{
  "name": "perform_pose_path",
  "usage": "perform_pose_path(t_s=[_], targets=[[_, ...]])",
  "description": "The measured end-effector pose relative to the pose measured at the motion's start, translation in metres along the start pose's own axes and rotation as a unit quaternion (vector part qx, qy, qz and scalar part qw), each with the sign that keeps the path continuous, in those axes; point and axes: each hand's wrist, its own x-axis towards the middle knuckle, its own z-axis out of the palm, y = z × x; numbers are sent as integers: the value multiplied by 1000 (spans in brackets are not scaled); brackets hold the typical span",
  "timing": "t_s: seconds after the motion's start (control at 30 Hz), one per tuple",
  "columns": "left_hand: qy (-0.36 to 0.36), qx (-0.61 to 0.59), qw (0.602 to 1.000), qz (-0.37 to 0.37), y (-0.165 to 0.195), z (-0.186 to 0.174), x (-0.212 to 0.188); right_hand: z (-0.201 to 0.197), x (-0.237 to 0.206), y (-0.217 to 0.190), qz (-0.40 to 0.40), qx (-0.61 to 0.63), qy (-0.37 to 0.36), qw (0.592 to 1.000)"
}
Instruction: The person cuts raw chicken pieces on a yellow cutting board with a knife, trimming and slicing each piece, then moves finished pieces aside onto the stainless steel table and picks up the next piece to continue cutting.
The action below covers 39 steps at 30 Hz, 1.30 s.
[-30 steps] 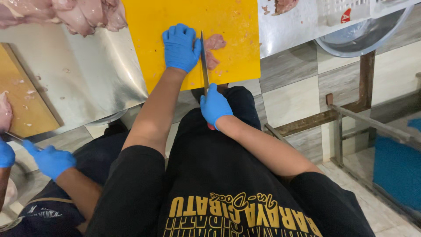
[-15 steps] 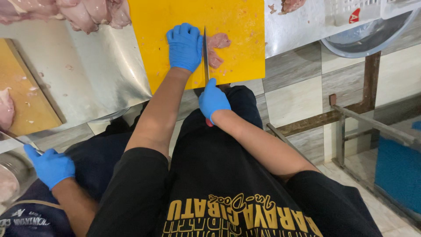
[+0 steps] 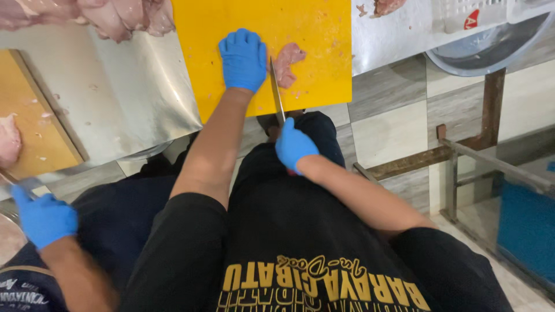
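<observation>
Since the earlier frames the co-worker's blue-gloved hand (image 3: pixel 43 218) at the lower left has drifted down and leftward, while the person's own hands have hardly shifted on the board. That co-worker's hand closes around a knife handle, its blade (image 3: pixel 20 184) just showing beside a wooden cutting board (image 3: pixel 40 138) that carries a pale piece of raw meat (image 3: pixel 8 138) at the far left edge. Raw chicken pieces (image 3: pixel 110 16) are heaped at the top left on the steel table (image 3: pixel 127 98). Next comes the yellow cutting board (image 3: pixel 312 52), overhanging the table's near edge. On it the left hand (image 3: pixel 243 58), in a blue glove, lies flat with fingers spread wide, holding nothing, just beside a small piece of raw chicken (image 3: pixel 286 63). The knife (image 3: pixel 277 92) runs between that hand and the meat, its blade touching the board. The right hand (image 3: pixel 295 145), also blue-gloved, is wrapped tightly around the knife's handle below the board's edge. Farther right, a metal bowl (image 3: pixel 491 49) sits under the table, above a rusty metal frame (image 3: pixel 462 153) on the tiled floor.
</observation>
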Motion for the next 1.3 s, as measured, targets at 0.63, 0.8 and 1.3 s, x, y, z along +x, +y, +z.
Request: perform_pose_path(t_s=[0.63,0.8,1.3], targets=[[-234,-199,934,-184,-16,-37,12,-132,-21,159,-14,300,135,944],[-194,-432,836,-277,-34,-20,-9,-155,43,164,-59,296,156,941],[39,-621,684,-381,-3,-2,60,-187,108,210,-18,240,95,966]])
